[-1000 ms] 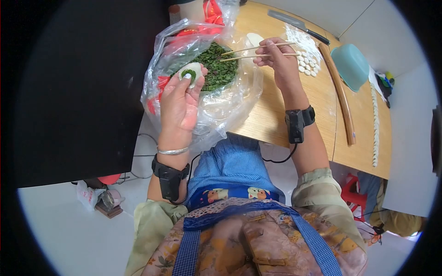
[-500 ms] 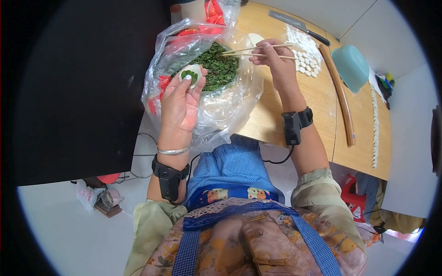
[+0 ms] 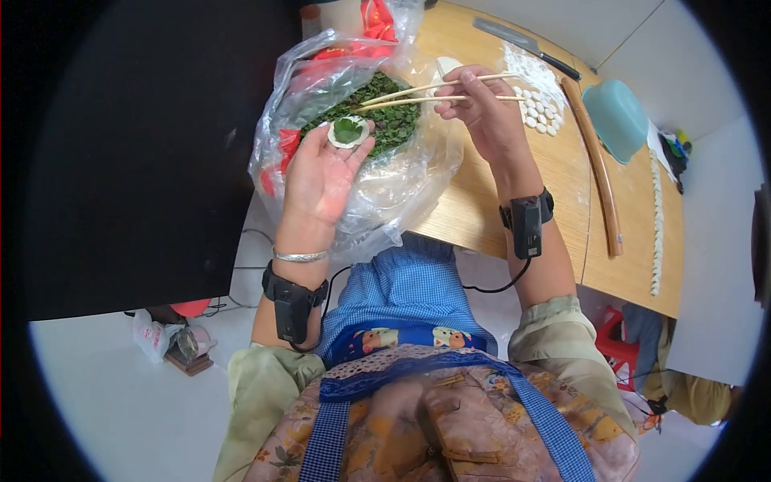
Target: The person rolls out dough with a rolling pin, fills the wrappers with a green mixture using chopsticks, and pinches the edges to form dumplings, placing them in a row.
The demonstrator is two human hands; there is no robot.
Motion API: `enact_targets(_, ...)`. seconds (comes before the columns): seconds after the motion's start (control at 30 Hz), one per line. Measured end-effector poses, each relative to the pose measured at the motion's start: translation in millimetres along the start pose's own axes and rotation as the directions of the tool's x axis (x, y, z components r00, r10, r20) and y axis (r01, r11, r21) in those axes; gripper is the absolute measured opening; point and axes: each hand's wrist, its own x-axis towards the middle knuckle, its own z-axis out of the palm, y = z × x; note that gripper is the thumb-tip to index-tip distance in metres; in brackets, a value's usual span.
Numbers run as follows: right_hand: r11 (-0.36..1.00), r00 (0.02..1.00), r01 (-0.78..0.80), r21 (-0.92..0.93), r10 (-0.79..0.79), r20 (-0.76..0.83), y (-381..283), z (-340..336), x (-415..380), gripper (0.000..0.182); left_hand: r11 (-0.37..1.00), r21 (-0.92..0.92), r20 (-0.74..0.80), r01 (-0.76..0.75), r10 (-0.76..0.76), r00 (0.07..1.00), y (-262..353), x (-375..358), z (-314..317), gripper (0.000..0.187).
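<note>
My left hand [image 3: 320, 178] is palm up, its fingers holding a round dough wrapper [image 3: 365, 132] with a small heap of green filling [image 3: 347, 130] on it. In my right hand [image 3: 490, 120] is a pair of wooden chopsticks [image 3: 401, 102], their tips over the chopped greens [image 3: 393, 132] just beyond the wrapper. Those greens lie in a container lined or surrounded by a clear plastic bag [image 3: 385, 201], whose crumpled edge spreads under my left hand. Behind my right fingers, a pale flat dough piece [image 3: 447, 64] shows partly.
Several small dough pieces [image 3: 540, 112] lie beside scattered flour [image 3: 522, 68]. Farther right are a cleaver [image 3: 506, 33], a long rolling pin [image 3: 596, 165], a teal bowl [image 3: 617, 120] and a row of small white pieces [image 3: 656, 225]. A black panel [image 3: 144, 161] stands at left.
My left hand has tilted the wrapper flatter, so its filling shows more fully. The chopstick tips have moved left and nearer to the wrapper.
</note>
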Motion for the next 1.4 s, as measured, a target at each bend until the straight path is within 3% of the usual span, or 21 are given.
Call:
enact_targets(0.33, 0.977, 0.993, 0.024, -0.213, 0.002, 0.121, 0, 10, -4, 0.026, 1.000, 0.021, -0.008, -0.013, 0.014, 1.000, -1, 4, 3, 0.027)
enact_targets(0.5, 0.973, 0.990, 0.075, -0.219, -0.047, 0.132, -4, 17, -7, 0.024, 0.982, 0.181, -0.035, -0.047, 0.055, 0.998, 2, 11, 9, 0.024)
enact_targets(0.67, 0.970, 0.985, 0.112, -0.216, -0.080, 0.150, -13, 16, -9, 0.024, 0.974, 0.216, -0.034, -0.072, 0.081, 0.996, 6, 23, 7, 0.023)
enact_targets(0.8, 0.954, 0.977, 0.211, -0.215, -0.198, 0.078, -10, 8, -6, 0.025, 0.958, 0.263, -0.058, -0.117, 0.137, 0.989, 13, 26, 9, 0.022)
enact_targets(0.87, 0.740, 0.925, 0.378, -0.556, -0.329, 0.192, 7, 11, -6, 0.020, 0.950, 0.282, -0.054, -0.133, 0.155, 0.987, 18, 28, 12, 0.023)
enact_targets(0.9, 0.277, 0.735, 0.644, -0.713, -0.485, 0.475, 13, 16, -3, 0.014, 0.942, 0.301, -0.051, -0.147, 0.170, 0.984, 22, 30, 14, 0.024)
enact_targets(0.93, 0.131, 0.760, 0.623, -0.772, -0.338, 0.556, 24, 23, -10, 0.018, 0.941, 0.306, -0.044, -0.144, 0.165, 0.985, 26, 32, 16, 0.024)
enact_targets(1.0, 0.030, 0.753, 0.655, -0.755, -0.105, 0.649, 37, 40, -18, 0.015, 0.916, 0.369, 0.127, -0.159, 0.120, 0.985, 39, 38, 23, 0.026)
enact_targets(1.1, 0.051, 0.728, 0.684, -0.728, -0.119, 0.675, 43, 45, -16, 0.016, 0.899, 0.423, 0.270, -0.115, -0.004, 0.963, 49, 46, 43, 0.027)
enact_targets(1.17, -0.007, 0.660, 0.731, -0.682, -0.246, 0.710, 33, 36, -16, 0.018, 0.850, 0.518, 0.390, -0.095, -0.136, 0.911, 47, 49, 65, 0.025)
enact_targets(1.2, -0.018, 0.676, 0.713, -0.701, -0.248, 0.694, 24, 28, -19, 0.018, 0.849, 0.522, 0.402, -0.083, -0.159, 0.902, 41, 51, 75, 0.025)
enact_targets(1.27, -0.068, 0.719, 0.604, -0.794, -0.382, 0.580, -2, 1, -36, 0.019, 0.767, 0.637, 0.449, -0.071, -0.294, 0.844, 21, 58, 92, 0.029)
enact_targets(1.3, -0.002, 0.757, 0.540, -0.842, -0.436, 0.486, -17, -15, -47, 0.025, 0.738, 0.674, 0.416, -0.040, -0.334, 0.846, 5, 64, 98, 0.030)
enact_targets(1.33, -0.017, 0.767, 0.518, -0.855, -0.435, 0.472, -28, -29, -55, 0.025, 0.739, 0.673, 0.430, -0.032, -0.355, 0.830, -8, 69, 103, 0.030)
enact_targets(1.4, -0.042, 0.707, 0.468, -0.883, -0.581, 0.403, -41, -60, -66, 0.033, 0.677, 0.733, 0.418, 0.075, -0.534, 0.735, -33, 69, 116, 0.028)
